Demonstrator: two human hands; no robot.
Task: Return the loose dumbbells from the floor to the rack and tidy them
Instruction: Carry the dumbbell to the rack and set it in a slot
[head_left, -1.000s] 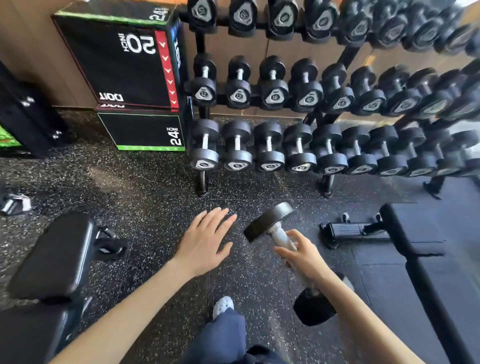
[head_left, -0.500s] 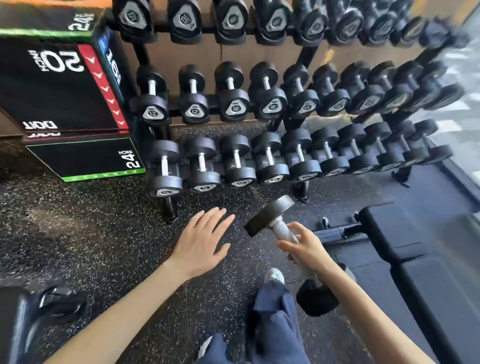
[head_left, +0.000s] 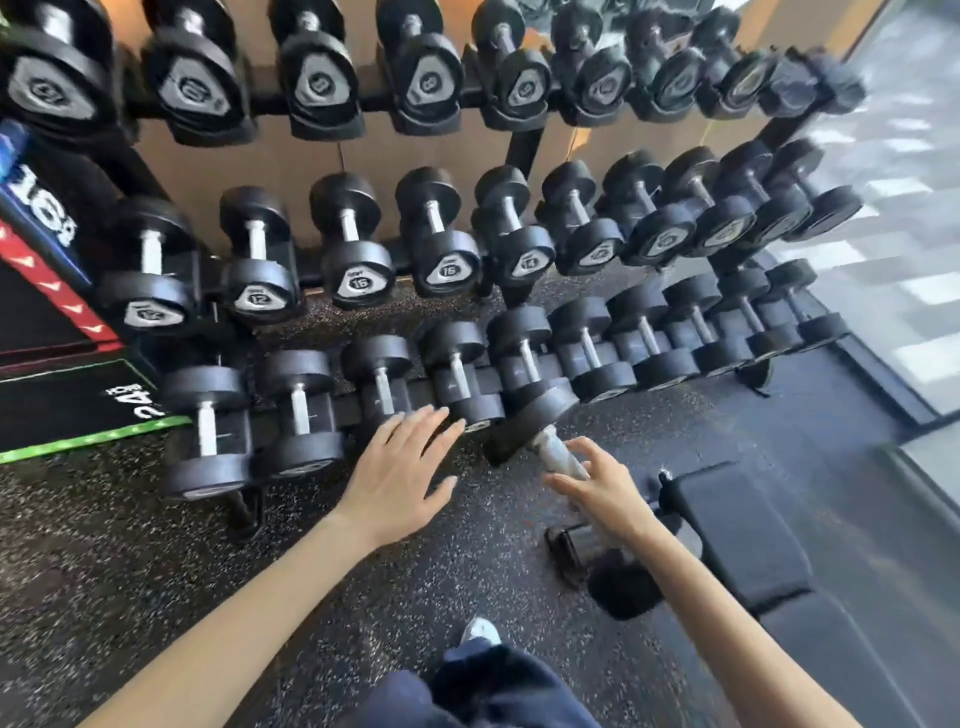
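Now aim the dumbbell (head_left: 551, 451), handle wrapped by right hand (head_left: 605, 488) fingers, along its upward-tilted axis at the rack (head_left: 522, 150) bottom tier just ahead. Steady with left hand (head_left: 402, 467), fingers spread, alongside.

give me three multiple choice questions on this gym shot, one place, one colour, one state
1. Where is the dumbbell in the right hand, relative to the rack?
A on its top tier
B in front of its bottom tier
C behind it

2. What colour is the edge stripe on the box marked 24?
A green
B yellow
C white

3. The left hand is:
A open, holding nothing
B gripping a handle
C a fist

Answers: 1 B, its front head overlaps the bottom row; 2 A, a green band runs along its lower edge; 3 A, the fingers are straight and spread.
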